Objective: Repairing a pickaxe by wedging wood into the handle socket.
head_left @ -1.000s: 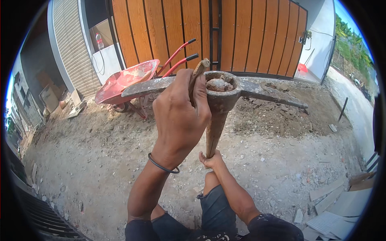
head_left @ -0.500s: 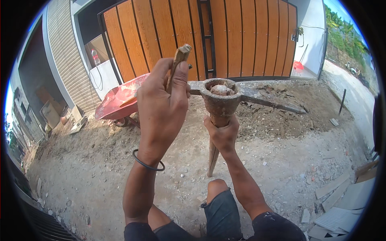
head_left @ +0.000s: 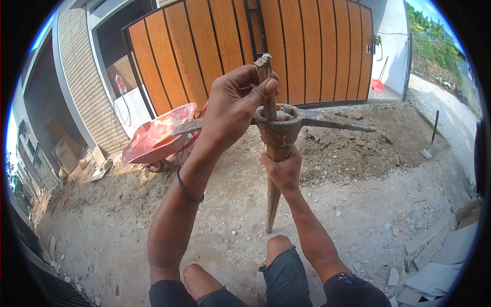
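In my right hand point(head_left: 284, 171), closed round the wooden handle point(head_left: 273, 210) just under the head, a pickaxe point(head_left: 280, 132) stands upright with its head at the top. Its two worn, grey arms stick out left and right of a ring-shaped eye. My left hand point(head_left: 232, 105) pinches a rough stick of wood point(head_left: 265, 71) between thumb and fingers. The stick's lower end is at the opening of the eye, toward its left side; how deep it reaches I cannot tell. Pale, crumbly-looking wood of the handle end shows inside the eye.
A red wheelbarrow point(head_left: 161, 134) stands ahead on the left, before a wooden gate point(head_left: 312, 56). Dug earth and rubble point(head_left: 348, 148) lie ahead right. Broken boards and sheets point(head_left: 434, 271) are piled at the lower right. A dark rod point(head_left: 435, 128) sticks up from the ground.
My left hand has moved right and brought the stick from beside the pickaxe head to the eye's opening. The right hand keeps its grip on the handle; the head has shifted slightly left.
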A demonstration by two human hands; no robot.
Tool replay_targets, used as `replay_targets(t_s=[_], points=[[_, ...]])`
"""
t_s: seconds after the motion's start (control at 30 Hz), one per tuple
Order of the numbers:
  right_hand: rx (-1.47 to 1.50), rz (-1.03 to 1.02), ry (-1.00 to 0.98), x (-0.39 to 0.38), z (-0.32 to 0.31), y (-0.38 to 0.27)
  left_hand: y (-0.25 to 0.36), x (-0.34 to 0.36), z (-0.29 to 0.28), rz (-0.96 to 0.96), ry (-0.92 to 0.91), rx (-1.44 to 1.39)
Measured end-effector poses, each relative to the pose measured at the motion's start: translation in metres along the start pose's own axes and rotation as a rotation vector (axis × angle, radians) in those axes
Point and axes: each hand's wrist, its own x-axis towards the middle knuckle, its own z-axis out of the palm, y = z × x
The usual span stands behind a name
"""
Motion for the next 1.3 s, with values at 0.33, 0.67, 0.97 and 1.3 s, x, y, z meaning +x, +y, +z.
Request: replay_targets(t_s=[0.33, 0.67, 0.97, 1.3], points=[[-0.011, 0.015, -0.057, 0.005, 0.002, -0.001, -0.014, 0.008, -0.003, 0.035, -0.041, 0.09], [-0.003, 0.044, -0.123, 0.014, 0.009, 0.009, -0.021, 0.011, -0.014, 0.026, -0.021, 0.294], [0.004, 0.048, -0.183, 0.014, 0.01, 0.006, -0.023, 0.004, -0.015, -0.02, -0.008, 0.201], [0.016, 0.016, -0.267, -0.004, 0.015, 0.001, 0.023, 0.008, -0.033, 0.037, 0.065, 0.125]])
